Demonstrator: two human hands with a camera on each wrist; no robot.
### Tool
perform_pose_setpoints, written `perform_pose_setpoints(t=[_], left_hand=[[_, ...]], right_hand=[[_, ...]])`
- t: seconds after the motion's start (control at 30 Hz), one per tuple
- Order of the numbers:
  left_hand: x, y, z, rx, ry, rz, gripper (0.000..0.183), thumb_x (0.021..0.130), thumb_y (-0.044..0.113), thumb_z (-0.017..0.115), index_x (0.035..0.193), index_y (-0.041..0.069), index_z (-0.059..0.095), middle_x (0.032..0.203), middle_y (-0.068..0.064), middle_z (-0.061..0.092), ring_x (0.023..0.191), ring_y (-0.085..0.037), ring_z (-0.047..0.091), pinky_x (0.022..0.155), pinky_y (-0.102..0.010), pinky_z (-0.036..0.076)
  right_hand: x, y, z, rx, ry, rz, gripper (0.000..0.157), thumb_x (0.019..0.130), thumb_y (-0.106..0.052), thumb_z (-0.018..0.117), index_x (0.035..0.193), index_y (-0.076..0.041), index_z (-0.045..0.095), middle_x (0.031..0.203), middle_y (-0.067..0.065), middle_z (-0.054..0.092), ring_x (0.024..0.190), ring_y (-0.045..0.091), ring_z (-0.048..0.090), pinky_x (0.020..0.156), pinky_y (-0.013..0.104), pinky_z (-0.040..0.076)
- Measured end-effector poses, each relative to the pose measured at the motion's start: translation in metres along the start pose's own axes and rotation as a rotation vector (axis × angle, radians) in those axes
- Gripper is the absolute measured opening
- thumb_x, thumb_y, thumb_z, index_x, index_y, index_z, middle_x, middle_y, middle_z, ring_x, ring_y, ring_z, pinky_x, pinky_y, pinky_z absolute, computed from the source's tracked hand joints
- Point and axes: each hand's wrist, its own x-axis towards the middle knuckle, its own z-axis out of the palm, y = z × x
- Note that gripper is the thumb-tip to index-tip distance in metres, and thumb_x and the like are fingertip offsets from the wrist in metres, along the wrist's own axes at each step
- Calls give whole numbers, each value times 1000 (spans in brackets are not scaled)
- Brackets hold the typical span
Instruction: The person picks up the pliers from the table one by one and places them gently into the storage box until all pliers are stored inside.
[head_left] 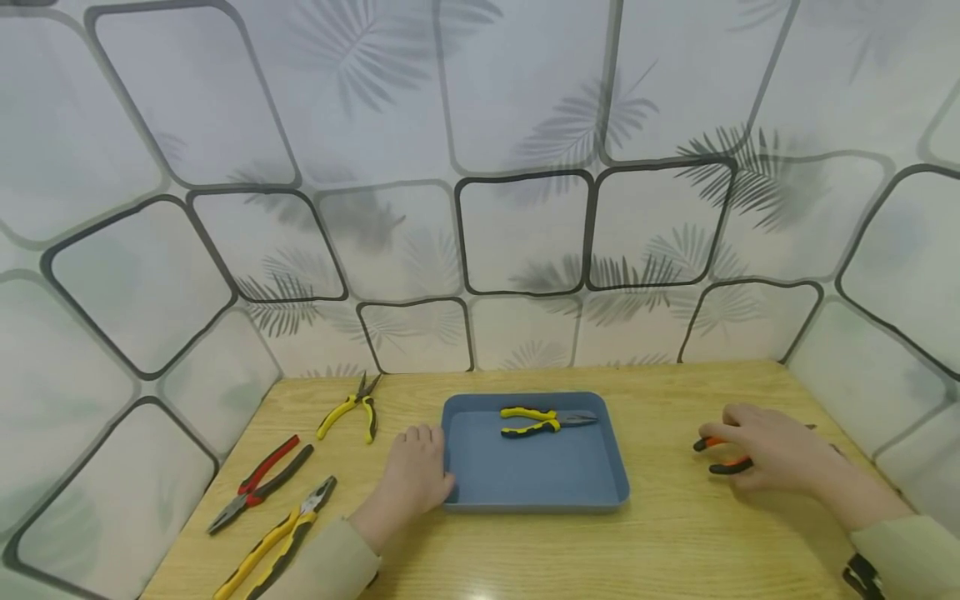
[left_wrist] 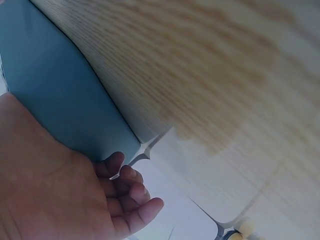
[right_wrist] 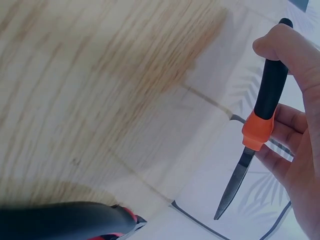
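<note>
In the head view, my left hand (head_left: 412, 471) rests at the left side of the blue-grey tray (head_left: 536, 507), its thumb over the rim. From the left wrist, its loosely bent fingers (left_wrist: 131, 190) show beside the tray's outer wall (left_wrist: 65, 95). Inside the tray lie yellow-and-black long-nose pliers (head_left: 555, 421), handles spread. My right hand (head_left: 772, 450) is at the table's right side, holding pliers with orange-and-black handles (head_left: 738, 465). The right wrist view shows the thumb and fingers round these pliers (right_wrist: 257, 132), their narrow dark nose pointing down; the palm hides part of them.
To the tray's left lie yellow long-nose pliers (head_left: 348, 410), red-and-black pliers (head_left: 258, 487) and larger yellow-and-black pliers (head_left: 281, 537). Another tool with a black-and-red handle (right_wrist: 70, 220) lies near my right hand. Patterned white panels (head_left: 525, 233) border the wooden table (head_left: 675, 542).
</note>
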Motion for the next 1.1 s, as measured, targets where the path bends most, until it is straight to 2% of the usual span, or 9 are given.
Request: perform_pose_setpoints(t=[0.63,0.9,1.1], left_hand=[[0,0,-2,-9,12,6,46,91,42,68,108,1,58,97,-14,58,92,-28,57,88,-44,54],[1,0,-6,13,11,9,48,92,43,67,112,0,59,99,-15,60,95,-28,58,89,-44,54],[1,-1,-3,44,8,10,53,90,46,68,115,0,60,100,-14,60,95,-27,57,90,-43,54]], right_hand=[[11,-9,-4,11,-33,2,63,62,-31,97,118,-31,69,87,-14,41,70,2,24,61,22,23],[15,-10,-6,21,-108,16,63,68,-36,96,124,-29,70,90,-12,43,70,4,25,61,23,23],[16,-12,-6,29,-139,20,63,69,-37,96,125,-28,70,90,-12,43,71,5,26,62,24,23]])
